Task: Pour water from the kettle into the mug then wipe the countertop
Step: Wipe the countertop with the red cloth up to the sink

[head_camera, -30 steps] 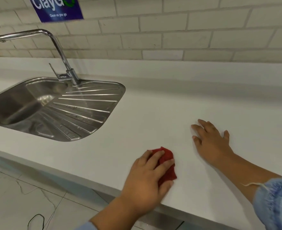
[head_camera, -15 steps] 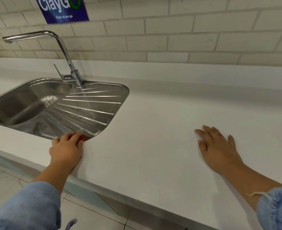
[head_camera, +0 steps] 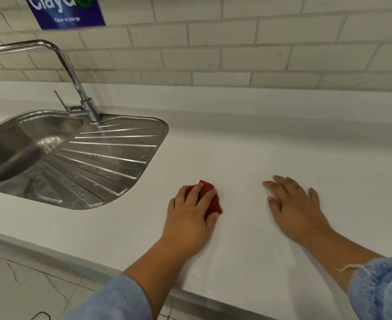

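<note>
A small red cloth [head_camera: 211, 197] lies bunched on the white countertop [head_camera: 248, 153], a little right of the sink's front corner. My left hand [head_camera: 190, 215] presses down on the cloth with its fingers curled over it. My right hand [head_camera: 294, 204] rests flat on the bare countertop to the right, fingers spread, holding nothing. No kettle or mug is in view.
A steel sink [head_camera: 17, 146] with a ribbed drainer [head_camera: 112, 158] is set into the counter at the left. A tall tap [head_camera: 75, 79] rises behind it. A tiled wall with a blue sign [head_camera: 68, 10] runs along the back. The counter's front edge [head_camera: 98, 259] drops to a tiled floor.
My left hand has swept the red cloth back to the right, from the sink's front edge to the middle of the counter. The right hand has stayed flat in place.
</note>
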A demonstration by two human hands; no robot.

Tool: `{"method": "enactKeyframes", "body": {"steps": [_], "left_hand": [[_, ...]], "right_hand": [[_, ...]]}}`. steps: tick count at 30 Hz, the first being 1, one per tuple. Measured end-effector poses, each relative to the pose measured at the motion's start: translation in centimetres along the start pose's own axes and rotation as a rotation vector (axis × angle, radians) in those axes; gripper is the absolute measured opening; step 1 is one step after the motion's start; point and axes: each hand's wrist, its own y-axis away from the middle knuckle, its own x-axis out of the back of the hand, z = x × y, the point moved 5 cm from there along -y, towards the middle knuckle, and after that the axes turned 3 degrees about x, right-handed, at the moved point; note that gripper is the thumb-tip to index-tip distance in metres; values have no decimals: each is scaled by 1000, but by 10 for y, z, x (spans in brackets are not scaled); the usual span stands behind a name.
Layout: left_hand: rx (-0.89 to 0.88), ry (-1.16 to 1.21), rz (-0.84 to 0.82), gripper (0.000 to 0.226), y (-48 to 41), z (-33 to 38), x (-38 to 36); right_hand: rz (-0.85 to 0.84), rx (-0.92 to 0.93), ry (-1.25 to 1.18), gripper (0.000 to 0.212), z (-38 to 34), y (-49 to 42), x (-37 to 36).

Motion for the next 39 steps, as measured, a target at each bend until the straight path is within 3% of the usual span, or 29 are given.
{"method": "enactKeyframes", "body": {"steps": [3,8,11,15,20,23,30,39], "left_hand": [[102,-5,29,50,-13,-44,7],[521,-58,54,43,-26,-154,27],[663,-1,69,42,-30,-171,35],[338,141,190,37,-56,-93,36],[-115,202,12,41,-68,32,4],[-273,155,-126,47,-71,66,-23],[-191,41,-149,46,-172,28,-43],[214,-39,-47,42,-245,-117,-38]], "right_hand": [[-6,1,-1,47,0,0,0],[7,3,4,47,0,1,0],[-1,-3,2,47,-2,1,0],[44,44,129,41,4,-15,16],[-5,-139,145,50,41,-48,25],[-58,-161,107,54,51,-47,9],[-16,-164,77,57,56,-49,5],[8,-170,25,57,58,-49,5]]}}
